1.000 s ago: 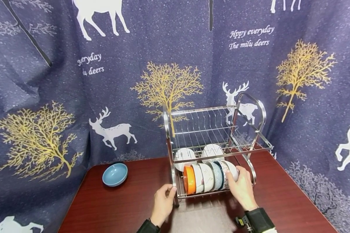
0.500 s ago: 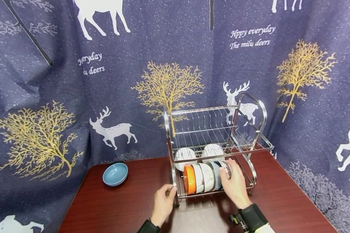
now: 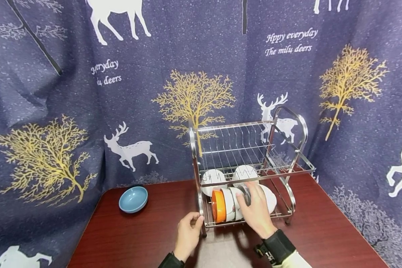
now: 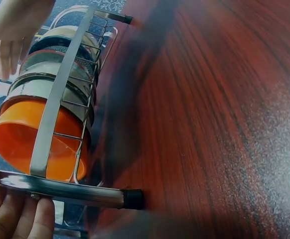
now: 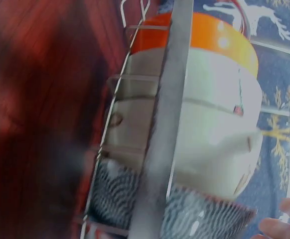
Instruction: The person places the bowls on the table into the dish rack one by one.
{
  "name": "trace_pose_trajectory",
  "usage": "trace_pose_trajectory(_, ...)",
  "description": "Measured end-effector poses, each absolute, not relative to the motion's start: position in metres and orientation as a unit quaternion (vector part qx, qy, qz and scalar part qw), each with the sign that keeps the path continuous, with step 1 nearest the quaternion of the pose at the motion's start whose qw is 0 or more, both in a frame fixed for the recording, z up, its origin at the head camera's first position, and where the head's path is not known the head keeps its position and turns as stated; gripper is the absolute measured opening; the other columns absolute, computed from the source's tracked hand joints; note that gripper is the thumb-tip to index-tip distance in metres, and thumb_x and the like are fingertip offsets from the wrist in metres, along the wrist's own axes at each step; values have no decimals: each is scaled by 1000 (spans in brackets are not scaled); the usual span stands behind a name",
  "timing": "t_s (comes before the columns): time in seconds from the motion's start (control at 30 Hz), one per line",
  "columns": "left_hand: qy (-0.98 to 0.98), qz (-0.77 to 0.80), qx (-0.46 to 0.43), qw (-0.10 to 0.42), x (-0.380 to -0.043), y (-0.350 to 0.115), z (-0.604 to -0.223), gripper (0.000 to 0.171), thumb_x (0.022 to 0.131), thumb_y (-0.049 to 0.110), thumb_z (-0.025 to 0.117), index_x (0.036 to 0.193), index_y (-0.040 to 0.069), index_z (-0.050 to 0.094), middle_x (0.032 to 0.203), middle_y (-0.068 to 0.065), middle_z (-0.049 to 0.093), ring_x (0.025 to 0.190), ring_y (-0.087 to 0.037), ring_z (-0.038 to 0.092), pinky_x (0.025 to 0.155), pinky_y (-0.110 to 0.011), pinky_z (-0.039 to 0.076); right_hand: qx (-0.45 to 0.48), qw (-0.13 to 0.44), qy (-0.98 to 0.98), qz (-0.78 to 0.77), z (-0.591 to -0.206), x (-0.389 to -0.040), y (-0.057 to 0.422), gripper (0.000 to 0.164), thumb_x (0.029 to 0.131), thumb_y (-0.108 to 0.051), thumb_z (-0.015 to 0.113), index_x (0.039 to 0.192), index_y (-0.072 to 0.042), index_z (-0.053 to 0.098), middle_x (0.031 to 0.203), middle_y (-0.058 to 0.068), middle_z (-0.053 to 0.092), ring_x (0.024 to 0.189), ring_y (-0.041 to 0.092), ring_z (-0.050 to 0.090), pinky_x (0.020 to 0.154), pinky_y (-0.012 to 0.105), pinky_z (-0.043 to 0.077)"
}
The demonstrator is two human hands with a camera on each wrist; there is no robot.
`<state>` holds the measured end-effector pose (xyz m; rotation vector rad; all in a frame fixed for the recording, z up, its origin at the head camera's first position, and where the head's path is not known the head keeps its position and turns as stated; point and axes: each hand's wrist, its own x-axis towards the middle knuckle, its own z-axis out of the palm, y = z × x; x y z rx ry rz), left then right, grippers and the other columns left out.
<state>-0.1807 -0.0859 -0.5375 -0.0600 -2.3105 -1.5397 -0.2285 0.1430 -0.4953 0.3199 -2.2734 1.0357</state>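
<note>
A two-tier metal dish rack [image 3: 303, 130] has a row of bowls on edge along the front of its lower tier. My left hand [image 3: 188, 231] holds the rack's left end post, thumb and fingers round the tube [image 4: 70, 189] in the left wrist view. Over the row, my right hand [image 3: 259, 216] arches with thumb and fingers spread. An orange bowl [image 3: 219, 206] leads the row at the left, then white bowls [image 5: 210, 119] and a grey-patterned bowl [image 5: 115, 191]. To the right of this hand shows a white bowl [image 3: 269, 200]; the hand hides other bowls.
Two white bowls [image 3: 213, 182] stand behind the row in the lower tier. A shallow blue bowl [image 3: 133, 200] lies on the red-brown table [image 3: 147, 234] at the back left. A dark blue printed curtain [image 3: 127, 111] hangs close behind the table.
My right hand has moved left along the row, from the white bowl at its right end to over the middle bowls. My left hand has stayed on the rack post.
</note>
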Motion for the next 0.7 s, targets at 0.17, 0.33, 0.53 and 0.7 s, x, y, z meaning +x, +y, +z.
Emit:
trace_pose_trajectory(0.17,-819,-545,-21,178,-181,-86,-538,5,86,9,71,88,6,68,83,-2,68,73,-13,65,67,-25,53,136,290,-862,393,-491,-228,129,37,87,-20,67,121,-7,57,120,12,56,115,25,50,98,41,38)
trace_pose_trajectory(0.33,-816,-549,-22,179,-180,-86,-538,5,85,8,71,89,6,68,83,-2,68,74,-13,66,67,-25,54,157,282,-860,395,-488,-227,114,38,87,-22,68,121,-8,57,119,11,58,113,25,51,96,42,40)
trace_pose_trajectory(0.53,-811,-556,-20,178,-179,-86,-539,7,84,8,72,89,5,68,84,-3,68,73,-13,66,66,-24,54,181,276,-855,401,-488,-224,98,41,87,-21,68,122,-4,57,119,10,57,113,24,52,95,42,42)
trace_pose_trajectory(0.7,-811,-557,-11,176,-178,-87,-540,6,85,10,72,87,6,68,82,-2,68,70,-9,64,63,-23,53,193,270,-857,394,-492,-220,88,41,87,-21,68,123,-6,58,127,11,55,123,26,48,103,42,37)
